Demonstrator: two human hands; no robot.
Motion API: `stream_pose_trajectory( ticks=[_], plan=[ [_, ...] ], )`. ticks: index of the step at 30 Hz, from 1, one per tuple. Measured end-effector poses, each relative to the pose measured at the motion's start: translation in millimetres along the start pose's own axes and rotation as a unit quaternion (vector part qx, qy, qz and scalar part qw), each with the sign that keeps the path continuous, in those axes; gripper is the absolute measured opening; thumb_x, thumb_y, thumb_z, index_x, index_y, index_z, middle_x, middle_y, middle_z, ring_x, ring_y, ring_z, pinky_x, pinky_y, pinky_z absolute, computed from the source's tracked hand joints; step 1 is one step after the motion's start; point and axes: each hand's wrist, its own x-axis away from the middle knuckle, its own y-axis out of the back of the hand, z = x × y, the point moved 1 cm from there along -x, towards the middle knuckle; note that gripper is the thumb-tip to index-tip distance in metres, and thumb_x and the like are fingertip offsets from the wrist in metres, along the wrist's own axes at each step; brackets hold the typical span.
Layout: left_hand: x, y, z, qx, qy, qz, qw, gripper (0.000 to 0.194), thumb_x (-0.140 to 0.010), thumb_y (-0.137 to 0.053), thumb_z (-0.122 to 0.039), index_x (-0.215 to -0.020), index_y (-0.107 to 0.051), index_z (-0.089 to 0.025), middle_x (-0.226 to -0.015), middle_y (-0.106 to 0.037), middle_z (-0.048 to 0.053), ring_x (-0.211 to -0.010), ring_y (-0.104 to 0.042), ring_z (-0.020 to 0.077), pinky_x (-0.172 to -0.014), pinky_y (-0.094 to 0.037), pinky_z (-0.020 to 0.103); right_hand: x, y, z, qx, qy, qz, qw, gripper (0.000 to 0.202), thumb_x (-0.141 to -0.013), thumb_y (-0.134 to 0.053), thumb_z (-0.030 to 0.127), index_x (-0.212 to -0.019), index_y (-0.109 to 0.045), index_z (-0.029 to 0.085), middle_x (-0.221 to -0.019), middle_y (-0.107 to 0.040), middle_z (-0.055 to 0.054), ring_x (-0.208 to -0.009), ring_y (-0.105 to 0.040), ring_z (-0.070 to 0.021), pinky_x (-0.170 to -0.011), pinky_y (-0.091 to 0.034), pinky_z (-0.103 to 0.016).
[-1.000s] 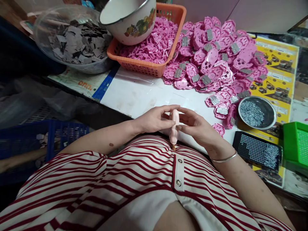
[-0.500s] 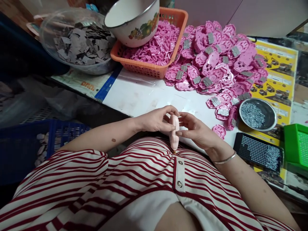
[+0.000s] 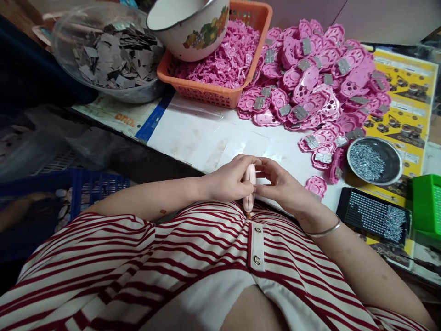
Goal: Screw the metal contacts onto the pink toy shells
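A pale pink plastic casing (image 3: 249, 202) stands on edge between my two hands, close to my striped shirt. A thin seam runs down its narrow side. My left hand (image 3: 229, 179) grips it from the left, thumb pressed on the near side and fingers curled over the top. From the right, my right hand (image 3: 275, 181) holds it with thumb and fingers closed on its edge. Part of the casing is hidden behind the fingers. Beyond the right hand lies a single pink shell half (image 3: 316, 186), apart from the heap of pink shell halves (image 3: 306, 87) with grey metal plates.
An orange basket (image 3: 206, 94) of small pink parts stands behind, an enamel bowl (image 3: 203, 39) on top. Left is a clear basin (image 3: 120, 92) of grey pieces. At right are a metal bowl (image 3: 392, 161) of screws, a black tray (image 3: 361, 216) and a green bin (image 3: 425, 202).
My left fingers have closed tighter around the casing and the thumb has moved over its edge. At the far left, another person's hand has appeared at the blue crate.
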Motion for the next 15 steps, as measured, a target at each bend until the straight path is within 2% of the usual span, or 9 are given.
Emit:
stream_pose_trajectory(
  ticks=[3,5,10,15],
  plan=[
    [3.0,-0.5,-4.9,-0.051,-0.014,-0.023,0.998,0.056,-0.070,-0.054,-0.008,-0.126,-0.050,-0.016,-0.132,-0.053,0.015,-0.129,-0.050,0.0267,-0.115,-0.039,0.045,-0.7,-3.4,1.4,0.035,0.000,-0.066,0.997,0.052,-0.070,-0.071,0.020,-0.119,-0.057,0.023,-0.115,-0.065,-0.006,-0.108,-0.060,-0.0240,-0.098,-0.049,-0.042],
    [5.4,0.1,-8.9,-0.059,-0.023,-0.020,0.998,0.063,-0.070,-0.052,-0.007,-0.133,-0.047,-0.014,-0.135,-0.052,0.016,-0.132,-0.049,0.0264,-0.116,-0.038,0.044,-0.5,-3.6,1.8,0.029,-0.007,-0.091,0.995,0.051,-0.070,-0.069,0.019,-0.120,-0.059,0.023,-0.111,-0.066,-0.006,-0.104,-0.061,-0.0237,-0.095,-0.050,-0.042],
    [8.1,2.3,-13.4,0.001,0.004,-0.022,1.000,0.066,-0.081,-0.057,-0.022,-0.144,-0.037,-0.013,-0.144,-0.047,0.019,-0.130,-0.052,0.0294,-0.097,-0.054,0.040,4.3,0.9,0.8,-0.109,-0.002,-0.034,0.993,0.048,-0.077,-0.072,0.026,-0.124,-0.061,0.026,-0.118,-0.068,-0.005,-0.109,-0.064,-0.0246,-0.101,-0.050,-0.045],
    [4.9,2.8,-11.6,0.018,-0.013,-0.012,1.000,0.051,-0.083,-0.056,-0.021,-0.134,-0.047,-0.017,-0.131,-0.058,0.013,-0.116,-0.062,0.0246,-0.093,-0.056,0.037,10.4,5.4,0.3,-0.099,0.031,-0.020,0.994,0.048,-0.078,-0.074,0.025,-0.125,-0.061,0.028,-0.128,-0.065,-0.003,-0.123,-0.059,-0.0247,-0.111,-0.044,-0.044]
  ],
)
